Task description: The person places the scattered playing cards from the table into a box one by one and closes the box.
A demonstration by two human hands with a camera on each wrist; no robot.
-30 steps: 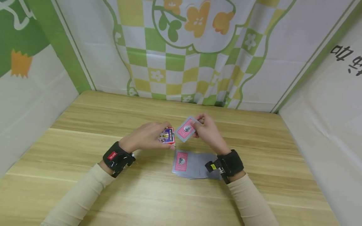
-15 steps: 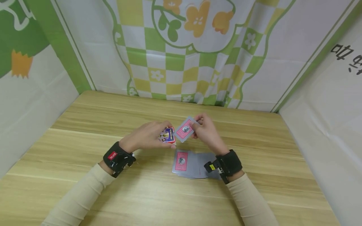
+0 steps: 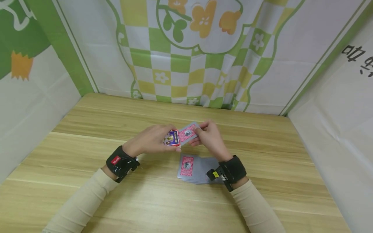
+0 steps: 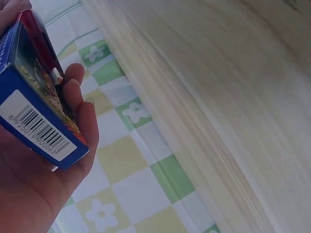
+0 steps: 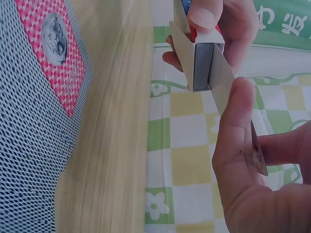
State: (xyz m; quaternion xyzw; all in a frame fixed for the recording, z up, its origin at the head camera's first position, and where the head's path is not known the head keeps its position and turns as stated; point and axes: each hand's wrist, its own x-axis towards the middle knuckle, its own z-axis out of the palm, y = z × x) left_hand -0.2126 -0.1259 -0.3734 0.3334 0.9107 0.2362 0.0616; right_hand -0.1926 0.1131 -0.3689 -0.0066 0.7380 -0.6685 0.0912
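My left hand (image 3: pixel 150 139) grips a small blue and red playing card box (image 3: pixel 172 138) above the table, fingers and thumb on its edges. A barcode (image 4: pixel 38 127) shows on the box's end in the left wrist view. From the other side, my right hand (image 3: pixel 211 139) pinches a playing card (image 3: pixel 186 133) with a red patterned back and grey border. The card's far end is at the mouth of the box. In the right wrist view the box's mouth is open, and a grey stack of cards (image 5: pixel 201 68) fills part of it.
Several face-down cards (image 3: pixel 186 166) lie fanned on the wooden table (image 3: pixel 140 197), below the hands and partly under the right wrist camera. A checked, flowered curtain (image 3: pixel 183 64) hangs behind the table's back edge, with white cloth walls at both sides.
My right hand has moved left with the card, bringing the card's end up to the box's mouth. The left hand and the fanned cards have hardly moved.
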